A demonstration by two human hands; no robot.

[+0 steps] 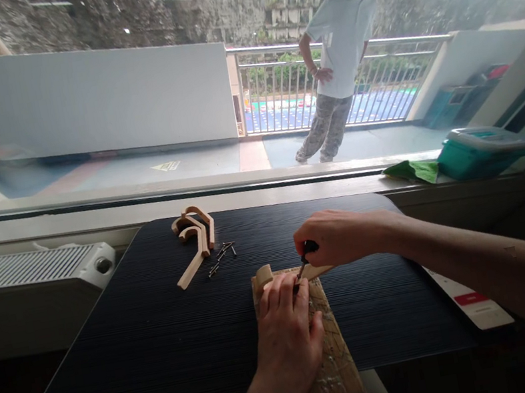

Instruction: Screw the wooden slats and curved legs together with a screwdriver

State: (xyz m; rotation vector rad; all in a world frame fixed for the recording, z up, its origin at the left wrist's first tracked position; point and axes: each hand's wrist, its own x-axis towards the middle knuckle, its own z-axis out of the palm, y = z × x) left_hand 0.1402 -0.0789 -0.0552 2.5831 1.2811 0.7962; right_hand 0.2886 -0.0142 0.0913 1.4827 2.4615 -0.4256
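Nearest the camera, the left hand lies palm down, fingers stretched and slightly bent, thumb apart, pressing on a pale wooden piece and the worn wooden board beneath it. The right hand, farther right, is curled tightly around the black handle of a screwdriver, whose shaft slants down to the left fingertips. The pale wooden piece sits at the board's far end, mostly under the left fingers; its rounded end shows left of them, and a straight strip of similar wood shows below the right hand. On the dark table, well to the left, are curved wooden pieces, with loose metal screws just beside them. Outside, a triangular floor marking has no legible lettering; far right, a flat white item bears a red band, its print too small to read
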